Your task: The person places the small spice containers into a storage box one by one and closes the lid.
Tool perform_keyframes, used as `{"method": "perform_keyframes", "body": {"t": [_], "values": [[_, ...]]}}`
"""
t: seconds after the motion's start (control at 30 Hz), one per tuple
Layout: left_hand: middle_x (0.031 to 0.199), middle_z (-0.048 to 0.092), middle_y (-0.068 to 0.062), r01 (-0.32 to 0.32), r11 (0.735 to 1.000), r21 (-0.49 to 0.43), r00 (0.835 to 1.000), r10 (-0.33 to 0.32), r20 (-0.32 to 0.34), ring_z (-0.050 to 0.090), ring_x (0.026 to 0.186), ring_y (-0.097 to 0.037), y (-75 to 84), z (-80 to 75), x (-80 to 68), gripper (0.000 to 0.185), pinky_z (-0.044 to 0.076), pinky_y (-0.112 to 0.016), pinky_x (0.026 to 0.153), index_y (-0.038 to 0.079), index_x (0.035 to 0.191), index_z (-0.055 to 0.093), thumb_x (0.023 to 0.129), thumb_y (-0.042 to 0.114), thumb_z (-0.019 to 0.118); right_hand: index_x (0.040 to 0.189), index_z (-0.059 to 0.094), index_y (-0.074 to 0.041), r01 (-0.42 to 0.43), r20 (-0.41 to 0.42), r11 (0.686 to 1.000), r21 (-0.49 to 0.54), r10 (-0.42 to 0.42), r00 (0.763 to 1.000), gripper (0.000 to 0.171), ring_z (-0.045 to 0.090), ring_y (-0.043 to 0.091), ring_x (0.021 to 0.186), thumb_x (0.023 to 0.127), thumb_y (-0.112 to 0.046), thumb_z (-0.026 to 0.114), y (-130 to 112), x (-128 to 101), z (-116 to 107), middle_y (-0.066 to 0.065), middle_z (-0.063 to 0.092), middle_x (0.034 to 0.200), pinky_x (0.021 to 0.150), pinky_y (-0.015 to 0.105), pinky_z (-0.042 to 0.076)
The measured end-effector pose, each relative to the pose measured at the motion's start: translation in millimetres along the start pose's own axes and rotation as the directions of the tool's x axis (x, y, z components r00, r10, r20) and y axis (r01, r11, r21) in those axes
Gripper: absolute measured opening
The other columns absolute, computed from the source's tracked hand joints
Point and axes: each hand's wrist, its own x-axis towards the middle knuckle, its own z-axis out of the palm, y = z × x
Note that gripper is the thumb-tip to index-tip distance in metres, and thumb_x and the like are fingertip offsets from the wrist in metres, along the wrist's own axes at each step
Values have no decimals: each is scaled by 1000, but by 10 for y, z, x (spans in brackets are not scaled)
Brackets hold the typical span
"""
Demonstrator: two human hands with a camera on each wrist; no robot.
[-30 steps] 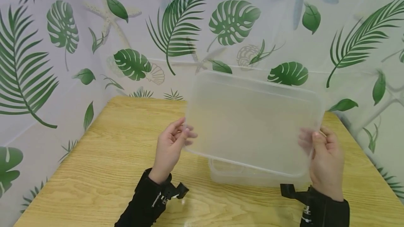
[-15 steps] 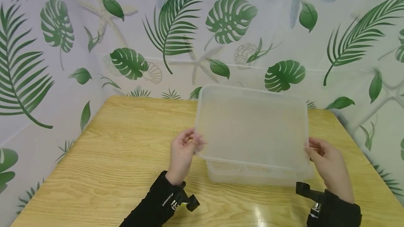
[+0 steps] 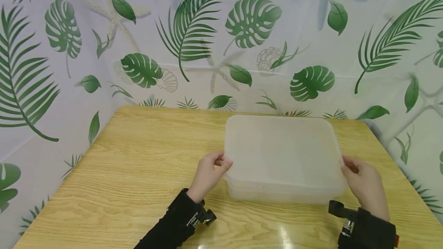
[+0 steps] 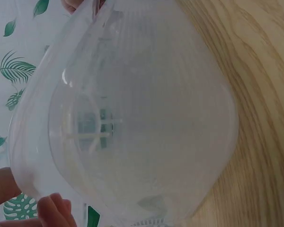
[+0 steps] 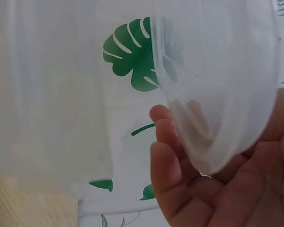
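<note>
The left hand (image 3: 210, 173) sits at the near left corner of a translucent plastic lid (image 3: 282, 153), fingers curled and pinching the lid's edge. Just right of that hand, the lid lies nearly flat on a translucent plastic container (image 3: 277, 194), whose front wall shows beneath the lid's near edge. In the left wrist view the lid (image 4: 132, 118) fills the frame, with fingertips (image 4: 54, 210) at its lower edge. Further right, the right hand (image 3: 365, 185) grips the lid's near right corner, thumb on top and fingers curled below; the right wrist view shows those fingers (image 5: 173, 156) cupping the rounded corner (image 5: 213, 94). Both hands rest above the wooden table (image 3: 121, 172), leaf-patterned sheeting (image 3: 69, 41) beyond them.
</note>
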Motion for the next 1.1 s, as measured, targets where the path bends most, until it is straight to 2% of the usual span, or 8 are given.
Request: {"method": "perform_keyframes", "body": {"t": [0.07,0.17,0.23,0.4,0.53,0.77,0.83,1.1], "values": [[88,58,-7,-25,997,72,999,23,31,56,80,-19,-8,-1,-7,39,46,-25,65,-7,112,56,85,22,60,126,38,13,1,10,1000,-12,-1,1000,51,41,44,105,95,-27,37,35,14,9,33,43,119,78,50,38],[76,55,-3,-67,988,143,996,59,61,55,70,-15,-17,0,-8,24,44,-23,59,-3,89,62,85,21,61,124,39,15,4,23,999,-34,-3,1000,49,43,44,103,95,-24,38,71,42,24,33,43,117,77,49,39],[68,51,-1,-90,981,172,994,78,73,52,64,-13,-20,3,-8,22,42,-22,56,2,73,58,85,21,61,123,39,15,-1,34,999,-42,2,999,47,44,43,102,95,-23,37,74,53,36,33,44,116,76,49,40],[63,47,3,-118,972,204,991,102,88,50,60,-9,-20,7,-9,28,41,-21,52,8,63,49,86,21,60,123,40,15,10,74,998,-64,-6,997,47,44,44,101,95,-23,36,94,76,41,33,45,115,75,48,40],[64,50,2,-135,954,267,989,111,101,52,60,-10,-9,12,0,28,41,-21,52,9,63,51,86,21,59,124,39,15,16,103,997,-77,-8,995,47,44,44,100,95,-22,37,117,93,45,33,45,114,74,48,41],[69,55,0,-161,920,357,983,119,137,54,63,-11,1,13,-19,20,42,-19,53,4,80,64,86,23,59,125,36,15,9,165,994,-111,9,986,47,43,45,103,95,-21,37,150,102,39,34,42,118,75,49,41],[69,55,-1,-176,909,377,981,129,145,55,62,-11,6,13,-23,20,41,-19,52,6,77,62,86,23,59,126,35,15,16,187,993,-119,7,982,46,43,45,104,95,-19,37,155,97,33,35,41,119,75,49,42],[64,51,1,-181,914,364,979,131,158,53,58,-10,12,22,-24,22,40,-19,49,9,70,55,87,22,57,130,30,14,-7,221,996,-94,28,975,50,39,47,107,96,-22,34,190,112,35,36,36,123,77,50,40]]}}
